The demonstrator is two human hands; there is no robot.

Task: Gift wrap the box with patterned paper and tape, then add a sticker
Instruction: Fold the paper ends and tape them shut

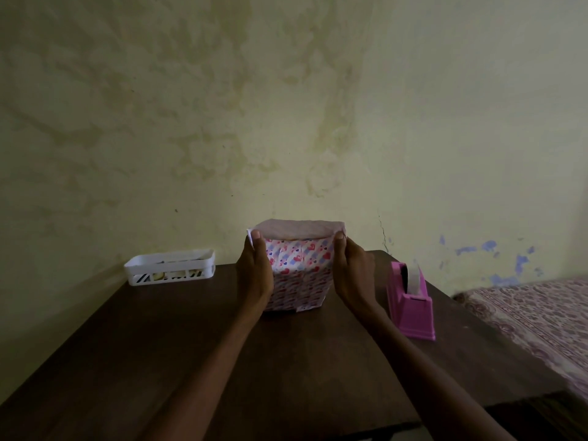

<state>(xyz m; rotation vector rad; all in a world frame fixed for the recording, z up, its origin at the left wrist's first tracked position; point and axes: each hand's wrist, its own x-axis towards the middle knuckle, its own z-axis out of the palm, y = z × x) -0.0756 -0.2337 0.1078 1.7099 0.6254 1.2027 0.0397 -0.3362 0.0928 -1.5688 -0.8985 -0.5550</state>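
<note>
The box (299, 281), covered in white paper with pink and red hearts, stands upright on the dark wooden table (191, 345) near the wall. Its top end is open, and the paper there stands up as a loose collar (300, 229). My left hand (256, 268) presses flat against the box's left side, thumb at the top paper edge. On the opposite side my right hand (350, 265) presses in the same way, thumb up at the top corner. A pink tape dispenser (410, 300) with a white roll stands just right of my right hand.
A white slotted plastic basket (170, 267) holding small items sits at the back left of the table, against the stained wall. A bed with a patterned cover (534, 319) lies beyond the table's right edge.
</note>
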